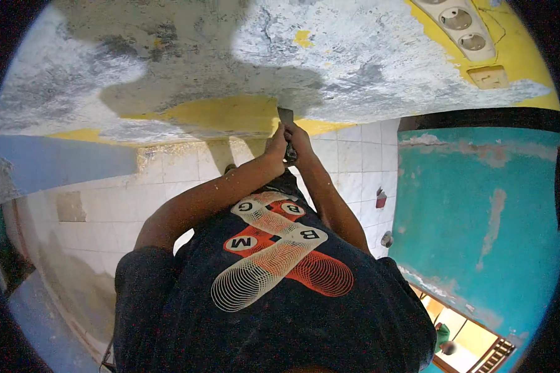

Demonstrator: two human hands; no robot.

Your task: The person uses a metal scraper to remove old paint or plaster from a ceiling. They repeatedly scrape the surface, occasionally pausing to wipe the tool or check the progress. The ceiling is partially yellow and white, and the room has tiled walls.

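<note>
Both my hands are closed around one scraper [285, 115], a flat metal blade on a dark handle. My left hand [276, 147] wraps it from the left, and my right hand [301, 143] grips it from the right, close against the other. The blade points away from me, its tip at a band of yellow paint [224, 115] low on the wall [354, 68]. Much of this wall is bare, patchy grey and white. Part of the handle's dark end shows below my fingers.
A socket strip [457, 20] and a switch [488, 77] sit on the wall at far right. White tiles [348, 155] cover the floor, with a small red object [381, 198] and a roundish object [387, 239] near the teal wall [473, 199]. A doorway opens lower right, a person [443, 337] beyond.
</note>
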